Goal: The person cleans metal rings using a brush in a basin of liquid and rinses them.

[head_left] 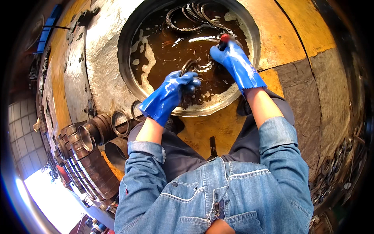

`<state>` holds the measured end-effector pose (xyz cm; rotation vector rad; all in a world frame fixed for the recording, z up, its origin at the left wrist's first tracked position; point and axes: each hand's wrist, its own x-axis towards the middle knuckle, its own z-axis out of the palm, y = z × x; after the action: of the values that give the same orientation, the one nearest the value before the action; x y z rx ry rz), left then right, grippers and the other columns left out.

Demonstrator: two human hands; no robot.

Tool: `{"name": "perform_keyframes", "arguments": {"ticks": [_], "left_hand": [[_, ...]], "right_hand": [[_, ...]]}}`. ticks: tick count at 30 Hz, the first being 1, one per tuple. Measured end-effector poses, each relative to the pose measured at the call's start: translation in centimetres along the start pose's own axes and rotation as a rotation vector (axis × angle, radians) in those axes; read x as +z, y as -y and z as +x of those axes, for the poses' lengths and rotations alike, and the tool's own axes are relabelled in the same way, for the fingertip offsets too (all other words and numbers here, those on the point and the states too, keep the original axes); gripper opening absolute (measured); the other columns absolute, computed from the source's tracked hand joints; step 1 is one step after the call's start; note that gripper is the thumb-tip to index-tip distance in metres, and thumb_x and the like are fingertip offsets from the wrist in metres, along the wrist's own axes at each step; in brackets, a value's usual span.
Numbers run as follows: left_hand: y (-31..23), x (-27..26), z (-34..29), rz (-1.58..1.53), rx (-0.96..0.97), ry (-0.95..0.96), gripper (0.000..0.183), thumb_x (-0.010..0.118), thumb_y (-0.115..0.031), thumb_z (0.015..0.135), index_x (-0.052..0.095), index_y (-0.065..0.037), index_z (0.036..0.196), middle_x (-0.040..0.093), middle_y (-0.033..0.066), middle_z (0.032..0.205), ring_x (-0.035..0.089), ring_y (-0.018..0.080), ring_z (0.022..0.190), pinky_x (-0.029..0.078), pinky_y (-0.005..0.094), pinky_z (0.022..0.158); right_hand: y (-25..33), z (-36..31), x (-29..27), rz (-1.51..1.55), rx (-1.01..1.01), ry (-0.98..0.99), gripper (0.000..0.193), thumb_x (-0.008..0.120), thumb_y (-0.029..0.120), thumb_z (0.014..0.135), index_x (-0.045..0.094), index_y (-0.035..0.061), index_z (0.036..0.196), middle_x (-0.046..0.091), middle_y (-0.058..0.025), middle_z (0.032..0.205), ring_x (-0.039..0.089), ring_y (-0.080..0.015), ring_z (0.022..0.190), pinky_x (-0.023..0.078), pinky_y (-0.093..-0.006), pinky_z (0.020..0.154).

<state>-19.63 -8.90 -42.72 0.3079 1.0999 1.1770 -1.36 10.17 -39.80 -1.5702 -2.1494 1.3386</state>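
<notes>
A wide round metal tub [124,54] of brown, foamy liquid lies in front of me. Over its near part, my left hand [167,91], in a wet blue rubber glove, is closed around a thin dark metal ring [187,66]; the ring's lower part is hidden by the fingers. My right hand [235,64], gloved the same way, is at the tub's right side. Its fingers wrap round a red and black handle [224,38], whose kind I cannot make out. Several metal rings [183,28] lean together at the tub's far side, partly in the liquid.
Stacked dark metal rings and sleeves [91,134] stand close to my left forearm. A dark sheet [298,87] covers part of the yellow, worn floor on the right. Heavy chains [335,165] lie at the lower right. My knees flank the tub's near rim.
</notes>
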Motion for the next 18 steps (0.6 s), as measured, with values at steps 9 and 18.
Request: {"name": "perform_keyframes", "arguments": {"ticks": [9, 18], "left_hand": [[0.7, 1.7, -0.6, 0.182, -0.114, -0.189, 0.043, 0.067, -0.027, 0.104, 0.065, 0.007, 0.130, 0.076, 0.0137, 0.105, 0.071, 0.0178, 0.086, 0.058, 0.0298, 0.080], [-0.5, -0.8, -2.9, 0.305, 0.145, -0.198, 0.031, 0.066, -0.018, 0.102, 0.067, 0.002, 0.125, 0.076, 0.0123, 0.106, 0.068, 0.0159, 0.089, 0.054, 0.0309, 0.084]], "right_hand": [[-2.5, 3.1, 0.1, 0.089, -0.001, 0.010, 0.032, 0.057, 0.031, 0.094, 0.074, 0.0058, 0.103, 0.076, -0.0175, 0.099, 0.073, -0.0311, 0.093, 0.055, -0.0430, 0.083], [5.2, 0.2, 5.1, 0.143, -0.303, 0.618, 0.027, 0.060, 0.029, 0.096, 0.065, 0.0082, 0.079, 0.059, 0.0008, 0.073, 0.054, -0.0074, 0.071, 0.047, -0.0291, 0.066]]}}
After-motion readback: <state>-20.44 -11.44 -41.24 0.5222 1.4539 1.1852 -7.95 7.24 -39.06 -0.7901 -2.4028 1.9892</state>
